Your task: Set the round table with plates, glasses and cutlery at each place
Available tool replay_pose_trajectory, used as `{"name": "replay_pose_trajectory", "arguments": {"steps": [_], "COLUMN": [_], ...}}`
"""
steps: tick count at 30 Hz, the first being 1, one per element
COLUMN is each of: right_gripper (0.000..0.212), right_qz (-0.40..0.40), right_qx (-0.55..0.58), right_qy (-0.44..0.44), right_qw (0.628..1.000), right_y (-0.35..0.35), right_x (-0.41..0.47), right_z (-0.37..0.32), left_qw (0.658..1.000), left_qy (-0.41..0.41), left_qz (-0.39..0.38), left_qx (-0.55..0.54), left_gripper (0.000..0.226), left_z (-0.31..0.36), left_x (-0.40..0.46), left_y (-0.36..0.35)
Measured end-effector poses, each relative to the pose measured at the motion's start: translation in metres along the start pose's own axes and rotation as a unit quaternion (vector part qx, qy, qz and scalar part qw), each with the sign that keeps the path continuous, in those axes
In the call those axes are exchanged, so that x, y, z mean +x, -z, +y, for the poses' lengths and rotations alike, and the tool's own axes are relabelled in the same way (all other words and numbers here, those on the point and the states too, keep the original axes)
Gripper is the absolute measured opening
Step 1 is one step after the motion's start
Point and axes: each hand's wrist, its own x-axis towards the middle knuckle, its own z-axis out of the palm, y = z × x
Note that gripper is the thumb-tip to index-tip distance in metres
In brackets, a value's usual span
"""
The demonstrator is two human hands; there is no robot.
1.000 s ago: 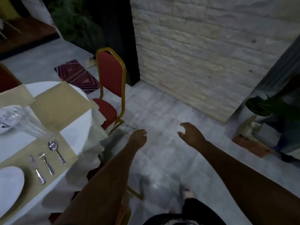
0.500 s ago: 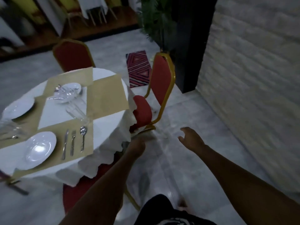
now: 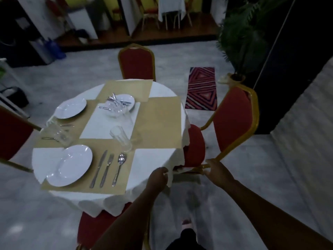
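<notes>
Status: the round counter (image 3: 158,159) is partly set. The near place looks done: plate (image 3: 70,166) on its gold mat, then knife (image 3: 98,168), fork (image 3: 106,169) and spoon (image 3: 119,167) side by side just right of it, with a tall glass (image 3: 122,139) standing past the spoon toward the counter's middle. The left place has a plate (image 3: 70,108), a glass (image 3: 57,134) and what looks like some cutlery beside it, too blurred to count. The far place holds only the supply: a plate or short stack (image 3: 128,101) with loose cutlery (image 3: 113,100) lying across it and at least one spare glass (image 3: 118,112) just in front; I can't tell how many. The right-edge mat (image 3: 162,121) is bare, so that place and the far one are left, by my read. Your left hand (image 3: 158,177) is at the counter's near-right edge with fingers curled, against the hanging cloth; whether that grip is pinching the cloth I cannot tell. Your right hand (image 3: 215,171) hangs relaxed and wide, holding nothing, just by the gold frame of the right chair (image 3: 232,120); contact unclear. Likely next: reach the far stack and lay out the right-edge mat.
</notes>
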Motion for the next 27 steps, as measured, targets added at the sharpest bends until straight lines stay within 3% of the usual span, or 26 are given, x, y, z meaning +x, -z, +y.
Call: {"name": "replay_pose_trajectory", "arguments": {"steps": [6, 12, 18, 27], "right_gripper": [0.049, 0.035, 0.048, 0.034], "right_qz": [0.031, -0.017, -0.061, -0.068], "right_qx": [-0.033, -0.033, -0.054, -0.038], "right_qy": [0.013, 0.067, 0.144, 0.207], "right_qw": [0.999, 0.997, 0.986, 0.975], "right_y": [0.015, 0.000, -0.017, -0.011], "right_x": [0.078, 0.154, 0.245, 0.388], "right_z": [-0.031, -0.064, -0.107, -0.167], "left_qw": [1.000, 0.997, 0.991, 0.982], "left_qy": [-0.003, 0.031, 0.080, 0.097], "left_qz": [0.022, 0.067, 0.099, 0.158], "left_qx": [0.013, -0.023, -0.038, -0.035], "left_gripper": [0.028, 0.027, 0.028, 0.027], "left_z": [-0.012, -0.028, -0.035, -0.005], "left_x": [0.059, 0.097, 0.143, 0.237], "left_y": [0.028, 0.054, 0.068, 0.124]}}
